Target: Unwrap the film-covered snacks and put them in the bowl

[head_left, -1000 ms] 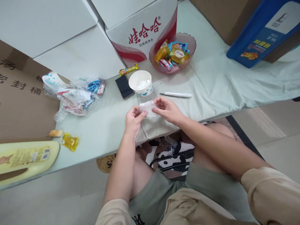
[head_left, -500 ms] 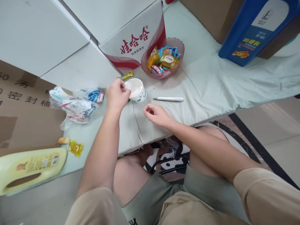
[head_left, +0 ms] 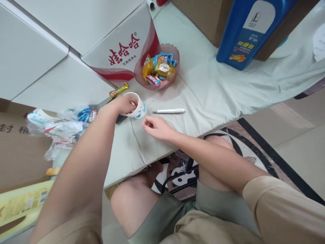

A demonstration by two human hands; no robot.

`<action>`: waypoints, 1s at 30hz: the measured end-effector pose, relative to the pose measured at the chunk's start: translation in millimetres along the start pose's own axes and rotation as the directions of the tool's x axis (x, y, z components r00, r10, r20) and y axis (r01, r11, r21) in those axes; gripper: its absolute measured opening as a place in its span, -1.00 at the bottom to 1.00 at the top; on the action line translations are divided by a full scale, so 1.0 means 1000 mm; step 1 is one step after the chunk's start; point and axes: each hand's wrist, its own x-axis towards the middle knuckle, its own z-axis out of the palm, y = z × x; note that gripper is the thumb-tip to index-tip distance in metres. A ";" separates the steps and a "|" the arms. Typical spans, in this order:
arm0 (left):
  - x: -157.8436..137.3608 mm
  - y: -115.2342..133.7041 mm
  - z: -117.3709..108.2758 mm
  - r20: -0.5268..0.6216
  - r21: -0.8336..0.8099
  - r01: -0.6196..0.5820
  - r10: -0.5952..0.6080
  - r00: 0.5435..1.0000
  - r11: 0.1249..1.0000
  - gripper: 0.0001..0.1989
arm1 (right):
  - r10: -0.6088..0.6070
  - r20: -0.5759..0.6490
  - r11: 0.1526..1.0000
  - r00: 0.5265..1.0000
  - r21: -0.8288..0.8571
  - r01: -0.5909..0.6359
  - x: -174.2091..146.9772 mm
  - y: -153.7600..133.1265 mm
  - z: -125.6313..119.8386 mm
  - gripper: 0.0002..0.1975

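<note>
My left hand [head_left: 125, 103] reaches to a white paper cup [head_left: 139, 110] with blue print, and its fingers curl over the rim into the cup's mouth. What the fingers hold is hidden inside the cup. My right hand [head_left: 155, 127] rests on the pale cloth [head_left: 203, 91] just in front of the cup, fingers loosely curled, with nothing visible in it. A white pen-like tool [head_left: 169, 110] lies just beyond my right hand. A dark phone [head_left: 120, 118] peeks out under my left wrist.
A pink bowl [head_left: 175, 72] of wrapped sweets stands behind the cup, beside a white carton [head_left: 122, 54] with red characters. A wrapped yellow bar [head_left: 118, 90] lies near the carton. Plastic wrappers [head_left: 63, 128] are piled at left; a blue box [head_left: 246, 30] stands at the back right.
Both hands held a clear wrapper together. My left hand then carried it up to the cup and now dips into it, while my right hand let go and settled on the cloth.
</note>
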 end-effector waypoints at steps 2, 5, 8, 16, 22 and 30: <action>-0.011 0.011 -0.009 0.122 0.224 0.017 -0.045 0.992 0.975 -0.87 | -0.007 0.013 1.000 1.000 -0.013 0.007 -0.001 0.000 0.002 -0.97; -0.032 0.013 -0.026 0.039 0.319 -0.003 -0.011 0.999 0.948 -0.76 | -0.004 0.027 0.999 1.000 -0.052 0.005 -0.003 0.001 0.006 -0.98; -0.058 -0.014 -0.048 -0.239 0.294 0.128 -0.057 0.969 0.947 -0.73 | -0.010 0.033 0.993 0.999 -0.115 0.014 -0.007 0.002 0.010 -0.96; -0.150 -0.146 -0.093 -0.524 0.247 0.511 -0.330 0.785 0.823 -0.84 | -0.026 0.118 0.930 0.993 -0.362 0.067 -0.015 0.011 0.025 -0.88; -0.156 -0.175 -0.070 -0.396 0.400 0.454 -0.297 0.869 0.796 -0.63 | 0.017 0.218 0.827 0.976 -0.551 0.109 -0.016 0.014 0.036 -0.82; -0.068 -0.149 -0.070 -0.384 0.474 0.323 -0.138 0.913 0.819 -0.58 | 0.072 0.303 0.687 0.950 -0.706 0.173 -0.017 0.012 0.043 -0.77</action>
